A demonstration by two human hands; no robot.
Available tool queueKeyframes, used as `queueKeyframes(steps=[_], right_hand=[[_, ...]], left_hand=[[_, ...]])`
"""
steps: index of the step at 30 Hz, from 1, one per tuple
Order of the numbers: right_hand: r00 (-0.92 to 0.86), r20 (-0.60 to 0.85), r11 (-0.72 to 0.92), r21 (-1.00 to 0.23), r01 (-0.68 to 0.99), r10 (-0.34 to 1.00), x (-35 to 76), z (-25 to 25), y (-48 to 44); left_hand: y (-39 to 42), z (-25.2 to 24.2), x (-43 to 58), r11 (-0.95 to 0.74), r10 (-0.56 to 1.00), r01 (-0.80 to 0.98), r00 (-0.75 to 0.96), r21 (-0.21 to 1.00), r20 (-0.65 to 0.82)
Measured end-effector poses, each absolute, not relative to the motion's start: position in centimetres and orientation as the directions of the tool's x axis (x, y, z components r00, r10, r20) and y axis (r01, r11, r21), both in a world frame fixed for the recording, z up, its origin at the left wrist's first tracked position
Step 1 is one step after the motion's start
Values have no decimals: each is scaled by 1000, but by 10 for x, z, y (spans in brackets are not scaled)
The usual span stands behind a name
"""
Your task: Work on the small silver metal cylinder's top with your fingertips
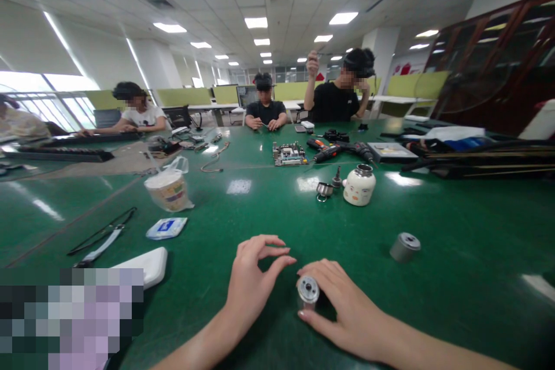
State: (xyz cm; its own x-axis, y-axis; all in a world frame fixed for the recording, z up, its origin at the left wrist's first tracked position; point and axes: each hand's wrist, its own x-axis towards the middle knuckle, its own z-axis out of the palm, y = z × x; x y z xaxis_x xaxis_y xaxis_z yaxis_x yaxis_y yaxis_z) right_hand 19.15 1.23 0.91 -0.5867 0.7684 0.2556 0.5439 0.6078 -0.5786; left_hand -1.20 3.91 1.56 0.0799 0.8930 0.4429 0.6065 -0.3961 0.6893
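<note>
A short silvery metal cylinder (308, 290), with a round end face and a dark centre hole, stands on the green table. My right hand (347, 306) curves around its right side, the thumb in front and the fingers behind. Just left of it, my left hand (255, 277) is raised with bent fingers, thumb and fingertips apart, holding nothing. A second, similar metal cylinder (404, 247) stands farther right, apart from both hands.
Beyond my hands are a white bottle (359, 186), its metal cap (324, 189), a circuit board (289, 154) and power drills (328, 151). On the left are a bagged cup (169, 189), a tissue pack (167, 228) and a white case (150, 266). Several people sit around the table.
</note>
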Motion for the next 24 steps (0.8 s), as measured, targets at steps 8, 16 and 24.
queueKeyframes(steps=[8,16,24], right_hand=[[-590,294,634,-567,526,752,191,4,12],[-617,286,654,-545,524,733,194,-1,14],[-597,308,656,-527,541,741,194,-3,14]], left_hand=[[12,33,8,-492,871,414,238,766,430],[6,36,7,-550,835,350,220,758,504],[5,40,8,-533,846,393,280,750,455]])
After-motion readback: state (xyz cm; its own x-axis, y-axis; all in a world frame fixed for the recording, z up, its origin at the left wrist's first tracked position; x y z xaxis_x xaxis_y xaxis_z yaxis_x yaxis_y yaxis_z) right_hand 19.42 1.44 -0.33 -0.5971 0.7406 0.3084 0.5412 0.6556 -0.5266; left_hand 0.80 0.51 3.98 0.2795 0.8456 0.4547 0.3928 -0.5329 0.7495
